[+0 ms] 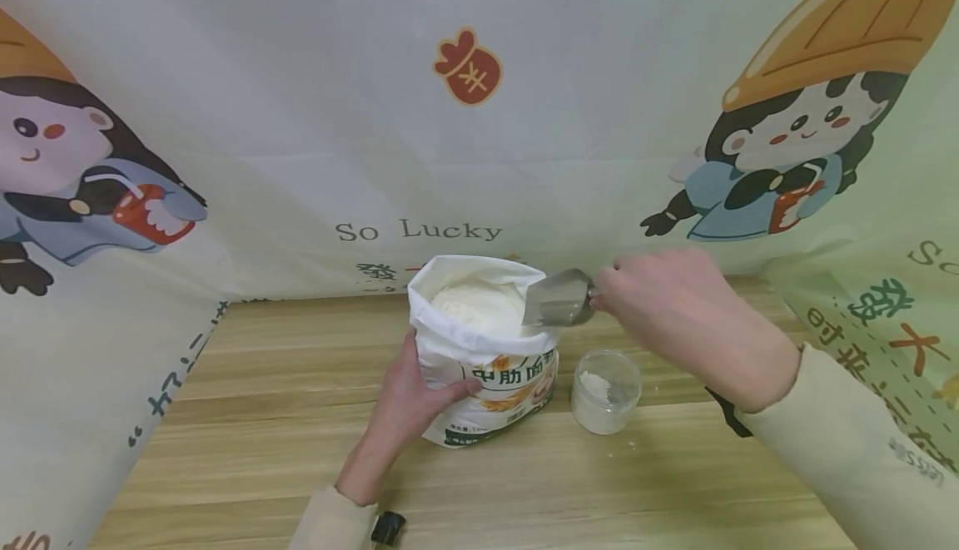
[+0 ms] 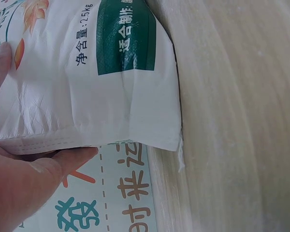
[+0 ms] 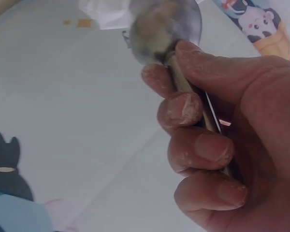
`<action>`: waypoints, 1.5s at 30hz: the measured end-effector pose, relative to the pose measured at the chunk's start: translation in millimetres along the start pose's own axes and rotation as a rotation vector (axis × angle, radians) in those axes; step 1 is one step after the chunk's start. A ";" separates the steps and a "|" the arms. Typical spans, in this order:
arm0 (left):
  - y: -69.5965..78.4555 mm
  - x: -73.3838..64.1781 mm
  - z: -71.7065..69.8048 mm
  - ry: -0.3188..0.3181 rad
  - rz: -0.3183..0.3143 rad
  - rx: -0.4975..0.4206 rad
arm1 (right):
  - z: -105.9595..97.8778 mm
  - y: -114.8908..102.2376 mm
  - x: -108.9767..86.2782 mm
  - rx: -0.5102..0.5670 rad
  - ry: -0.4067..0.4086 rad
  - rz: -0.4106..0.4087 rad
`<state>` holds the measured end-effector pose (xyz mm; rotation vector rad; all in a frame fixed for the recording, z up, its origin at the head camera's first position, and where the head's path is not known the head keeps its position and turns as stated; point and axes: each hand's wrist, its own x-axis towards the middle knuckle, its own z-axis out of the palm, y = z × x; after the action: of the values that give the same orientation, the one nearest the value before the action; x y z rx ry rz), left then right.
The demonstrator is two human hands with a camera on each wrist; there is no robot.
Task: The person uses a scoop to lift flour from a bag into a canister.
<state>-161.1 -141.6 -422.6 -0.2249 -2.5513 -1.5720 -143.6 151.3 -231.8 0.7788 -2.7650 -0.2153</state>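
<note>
An open white bag of flour [image 1: 498,404] stands upright on the table, its top edge folded outward and white flour [image 1: 472,304] showing inside. My left hand [image 1: 408,400] grips the bag's left side, thumb on the printed front and fingers round the far side; the left wrist view has the bag's lower edge close by. Over the bag's right rim is a metal scoop [image 1: 560,299], tilted toward the opening. My right hand [image 1: 659,284] holds its handle, the fingers wrapped round it in the right wrist view. Whether flour is in the scoop cannot be told.
Just right of the bag stands a clear round jar [image 1: 599,421] with some white flour in it. Small white specks lie on the wooden table [image 1: 262,400] around the jar. A printed cloth [image 1: 300,117] hangs behind and along both sides. Below my right forearm lies a partly hidden black object [image 1: 728,417].
</note>
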 end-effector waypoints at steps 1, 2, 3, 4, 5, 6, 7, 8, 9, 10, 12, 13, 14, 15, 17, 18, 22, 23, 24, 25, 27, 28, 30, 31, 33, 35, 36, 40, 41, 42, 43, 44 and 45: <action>-0.5 0.0 -0.1 0.000 -0.001 0.000 | -2.2 -2.5 2.5 -0.009 -0.027 0.001; -0.8 0.1 -0.2 -0.001 -0.002 0.000 | -3.8 -4.8 4.8 -0.015 -0.051 0.000; -0.7 -0.2 -0.4 -0.002 -0.006 -0.002 | -4.7 -7.0 6.8 -0.023 -0.063 -0.007; -0.7 -0.3 -0.6 -0.002 -0.008 -0.001 | -5.4 -9.2 8.8 -0.028 -0.081 -0.011; -0.8 -0.4 -0.7 -0.003 -0.010 -0.002 | -5.2 -11.1 10.5 -0.031 -0.089 -0.019; -0.7 -0.5 -0.8 -0.003 -0.011 -0.001 | -4.8 -12.9 12.1 -0.035 -0.096 -0.026; -0.8 -0.4 -1.0 -0.003 -0.012 0.000 | -3.9 -14.3 13.4 -0.041 -0.101 -0.033; -0.7 -0.5 -1.1 -0.003 -0.012 0.002 | -2.7 -15.5 14.3 -0.046 -0.098 -0.041; -0.7 -0.5 -1.2 -0.003 -0.012 0.005 | -1.3 -16.7 15.1 -0.051 -0.098 -0.046; -1.1 -0.4 -1.3 -0.002 -0.009 0.009 | 0.4 -17.6 15.7 -0.058 -0.093 -0.052; -1.6 0.2 -1.3 -0.004 -0.004 0.013 | 3.7 -19.4 16.4 -0.064 -0.085 -0.060; -1.5 0.1 -1.3 -0.005 -0.003 0.016 | 5.3 -20.2 16.7 -0.063 -0.080 -0.064; -1.6 0.2 -1.3 -0.006 -0.002 0.016 | 6.7 -21.0 17.1 -0.059 -0.077 -0.065; -1.4 0.1 -1.3 -0.007 -0.002 0.015 | 8.1 -21.7 17.4 -0.056 -0.072 -0.065; -1.3 0.2 -1.2 -0.008 -0.001 0.013 | 11.1 -22.6 18.2 -0.054 -0.055 -0.068; -1.2 0.2 -1.2 -0.007 -0.001 0.013 | 12.6 -23.1 18.6 -0.054 -0.046 -0.070; -0.5 0.0 -1.1 -0.004 -0.003 0.017 | 19.6 -25.0 20.5 -0.062 -0.005 -0.083; -0.5 0.0 -1.1 -0.004 -0.003 0.018 | 21.2 -25.5 20.9 -0.060 -0.003 -0.085; -0.3 -0.3 -1.1 -0.003 -0.006 0.020 | 22.9 -25.9 21.2 -0.060 0.006 -0.090; -0.2 -0.5 -1.1 -0.003 -0.009 0.021 | 24.4 -26.3 21.6 -0.058 0.009 -0.092; -0.4 -0.6 -1.1 -0.003 -0.013 0.021 | 27.3 -26.9 22.3 -0.052 0.010 -0.095; -0.5 -0.8 -1.1 -0.004 -0.016 0.022 | 28.6 -27.2 22.7 -0.048 0.010 -0.096; -0.7 -0.7 -1.1 -0.004 -0.020 0.020 | 31.1 -27.7 23.8 -0.039 0.013 -0.097; -0.9 -0.6 -1.1 -0.004 -0.021 0.019 | 32.0 -28.0 24.5 -0.030 0.006 -0.093; -1.4 -0.4 -0.9 -0.003 -0.024 0.019 | 33.9 -28.5 26.3 -0.020 -0.002 -0.089; -1.3 -0.3 -0.7 -0.001 -0.025 0.018 | 35.3 -29.1 28.4 -0.005 -0.006 -0.088; -1.3 -0.4 -0.6 0.000 -0.026 0.017 | 36.2 -29.4 29.7 0.004 -0.010 -0.086; -0.8 -0.3 -0.3 0.003 -0.026 0.013 | 39.9 -30.3 34.3 0.023 -0.001 -0.096; -0.7 -0.3 -0.3 0.004 -0.028 0.013 | 40.9 -30.6 35.7 0.026 -0.002 -0.098; -0.6 -0.3 -0.2 0.004 -0.029 0.012 | 41.8 -30.8 37.1 0.029 -0.008 -0.099; -0.6 -0.3 -0.2 0.004 -0.031 0.013 | 42.5 -31.1 38.4 0.031 -0.012 -0.103; -0.6 -0.3 -0.3 0.005 -0.031 0.015 | 43.6 -31.2 40.1 0.034 -0.021 -0.106; -0.6 -0.3 -0.3 0.006 -0.033 0.015 | 44.0 -31.4 41.7 0.040 -0.037 -0.105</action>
<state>-161.0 -142.2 -423.0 -0.1772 -2.5750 -1.5615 -175.1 105.8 -271.8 0.9410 -2.7733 -0.1966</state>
